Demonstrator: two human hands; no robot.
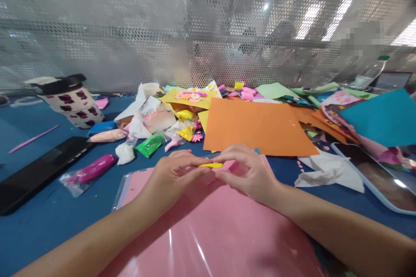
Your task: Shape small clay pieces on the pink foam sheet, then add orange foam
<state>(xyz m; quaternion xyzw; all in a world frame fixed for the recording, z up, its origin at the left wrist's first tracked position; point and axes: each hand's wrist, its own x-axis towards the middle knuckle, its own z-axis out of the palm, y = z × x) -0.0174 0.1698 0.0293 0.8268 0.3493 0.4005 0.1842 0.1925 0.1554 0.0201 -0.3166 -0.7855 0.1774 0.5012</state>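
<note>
A small, slim yellow piece (210,165), perhaps soft clay, is held between my two hands over a pink sheet under clear plastic (208,220). My left hand (182,171) pinches its left end between thumb and forefinger. The other end meets the curled fingers of my right hand (245,171), whose thumb lies just below it. Partly hidden behind the right fingers is a small pink block (231,165). Beyond the hands lies an orange paper sheet (253,127).
Wrapped clay packets, green (150,144) and magenta (94,169), lie left. A black flat case (42,173) and a patterned cup (73,101) stand farther left. To the right are crumpled tissue (331,171), a phone (380,181) and blue paper (383,117). A perforated metal screen (130,43) rises behind.
</note>
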